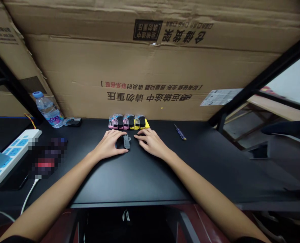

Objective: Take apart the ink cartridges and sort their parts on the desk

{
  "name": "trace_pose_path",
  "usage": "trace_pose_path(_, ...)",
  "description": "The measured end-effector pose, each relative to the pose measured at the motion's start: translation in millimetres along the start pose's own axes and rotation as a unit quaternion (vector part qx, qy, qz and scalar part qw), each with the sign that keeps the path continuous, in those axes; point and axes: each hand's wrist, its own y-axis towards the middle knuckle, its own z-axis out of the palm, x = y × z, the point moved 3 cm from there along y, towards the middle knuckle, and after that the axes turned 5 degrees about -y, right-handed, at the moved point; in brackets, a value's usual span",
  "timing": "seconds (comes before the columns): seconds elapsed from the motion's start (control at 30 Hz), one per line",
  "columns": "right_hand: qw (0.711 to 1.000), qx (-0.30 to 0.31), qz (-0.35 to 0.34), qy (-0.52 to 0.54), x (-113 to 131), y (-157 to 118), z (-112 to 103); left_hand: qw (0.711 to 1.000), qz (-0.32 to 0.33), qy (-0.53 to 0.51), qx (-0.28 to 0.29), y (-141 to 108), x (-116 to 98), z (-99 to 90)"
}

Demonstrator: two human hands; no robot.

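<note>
On the black table, my left hand (111, 143) has its thumb and forefinger at the two ends of a small grey plastic part (126, 141). Part of that piece is covered by the hand, and a darker bit lies in the hand's shadow. My right hand (151, 142) rests just to the right, fingers apart and holding nothing, its fingertips a short gap from the grey part. Behind both hands stands a row of small plastic cases, pink and black ones (116, 122) at the left and a yellow and black one (140, 122) at the right.
A screwdriver (180, 132) lies to the right. At the left are a water bottle (48, 109), a small black-and-clear case (72, 122), a white power strip (16, 148) and a blurred phone-like item (49, 158) with a cable. Cardboard (150, 67) walls the back.
</note>
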Motion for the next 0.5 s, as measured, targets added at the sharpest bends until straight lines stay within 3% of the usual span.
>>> trace_pose_path(0.2,0.998,-0.030,-0.024,0.052,11,5,9,1.000,0.004,-0.009,-0.001,0,0,0.7)
trace_pose_path(0.5,0.976,-0.064,0.019,0.206,6,5,13,1.000,-0.002,-0.003,0.003,1,-5,-2.8)
